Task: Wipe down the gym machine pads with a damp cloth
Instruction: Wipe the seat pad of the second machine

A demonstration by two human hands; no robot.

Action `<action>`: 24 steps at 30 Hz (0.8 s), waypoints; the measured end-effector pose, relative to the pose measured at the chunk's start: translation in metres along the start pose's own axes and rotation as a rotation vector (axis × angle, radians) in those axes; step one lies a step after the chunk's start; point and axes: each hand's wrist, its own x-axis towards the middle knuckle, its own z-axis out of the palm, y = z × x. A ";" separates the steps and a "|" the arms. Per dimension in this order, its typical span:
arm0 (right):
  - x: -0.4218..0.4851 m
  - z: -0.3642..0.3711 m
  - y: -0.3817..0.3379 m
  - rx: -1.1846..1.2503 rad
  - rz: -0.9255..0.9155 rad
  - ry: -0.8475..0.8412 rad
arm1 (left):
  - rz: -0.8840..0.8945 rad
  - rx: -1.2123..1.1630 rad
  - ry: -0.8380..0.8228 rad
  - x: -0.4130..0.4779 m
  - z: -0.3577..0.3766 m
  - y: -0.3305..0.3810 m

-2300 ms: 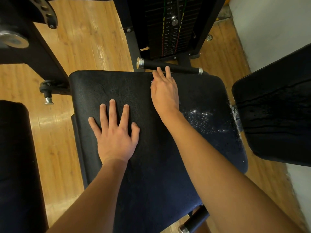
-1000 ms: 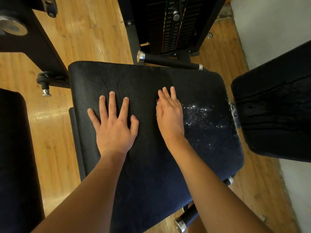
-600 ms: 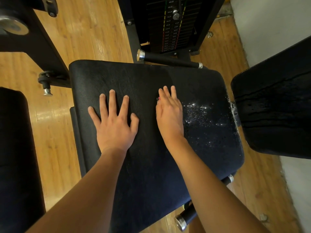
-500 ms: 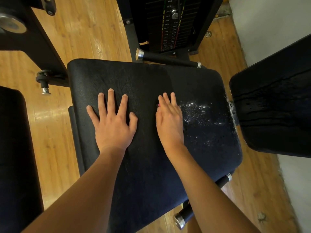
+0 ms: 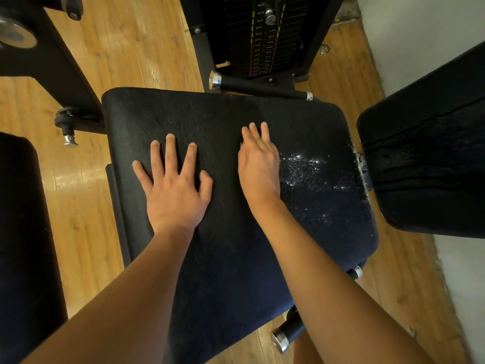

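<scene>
A black seat pad (image 5: pixel 236 258) fills the middle of the view. My left hand (image 5: pixel 174 190) lies flat on its left half with the fingers spread. My right hand (image 5: pixel 258 166) presses flat on the pad's middle, fingers straight and together. No cloth shows plainly; whatever is under the right palm is hidden. Glistening white specks (image 5: pixel 307 169) cover the pad just right of the right hand.
A second black pad (image 5: pixel 425 166) stands at the right, streaked with wet lines, and another dark pad (image 5: pixel 21 232) at the left edge. The weight stack (image 5: pixel 262 35) and a black handle bar (image 5: pixel 259 86) lie beyond the seat. Another handle (image 5: pixel 286 334) sticks out below. Wooden floor all round.
My right hand slid back from the pad's far edge to its middle, then edged slightly forward again. My left hand stayed flat in place.
</scene>
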 end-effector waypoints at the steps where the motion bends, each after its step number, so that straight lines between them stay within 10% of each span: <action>1: -0.002 0.001 0.001 0.001 0.002 -0.001 | 0.000 0.000 0.000 0.000 0.000 0.000; 24: -0.045 -0.004 0.011 0.001 0.001 -0.035 | 0.002 0.007 0.000 -0.001 -0.001 -0.001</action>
